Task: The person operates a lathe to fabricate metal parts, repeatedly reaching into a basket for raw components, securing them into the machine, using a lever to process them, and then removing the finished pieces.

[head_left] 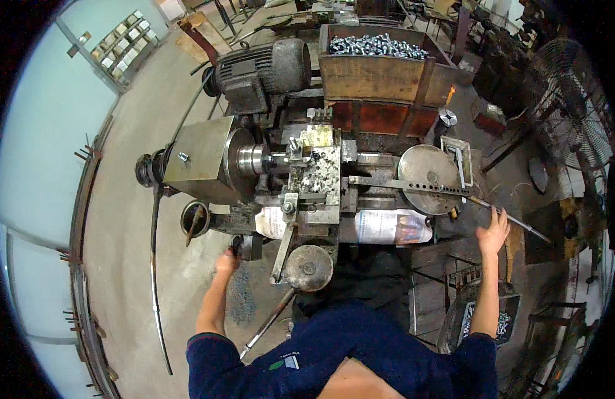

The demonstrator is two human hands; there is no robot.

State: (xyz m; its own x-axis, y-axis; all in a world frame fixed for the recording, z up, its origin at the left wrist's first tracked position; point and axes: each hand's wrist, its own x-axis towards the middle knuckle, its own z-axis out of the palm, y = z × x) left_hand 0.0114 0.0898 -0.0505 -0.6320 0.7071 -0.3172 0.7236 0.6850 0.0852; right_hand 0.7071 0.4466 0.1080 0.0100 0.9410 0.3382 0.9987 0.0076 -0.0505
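Observation:
A lathe-like machine fills the middle, with a round metal spindle (251, 159) at its left and an oily cross slide (315, 174) at its centre. At the machine's lower left, my left hand (226, 261) is closed at a small dark part beside a metal block (251, 247); its fingertips are mostly hidden. Over on the right, my right hand (493, 234) has its thumb spread away, and its fingertips rest against a long lever rod (513, 219). This rod joins a perforated bar (414, 185) crossing a round metal disc (428, 174).
Behind the machine stands a large metal bin (370, 76) heaped with small shiny metal parts. A motor (267, 70) sits at the back left. Another tub (507, 309) of small parts is low at the right, and a caged fan (567, 100) stands beyond. A second lever (267, 324) points toward my body.

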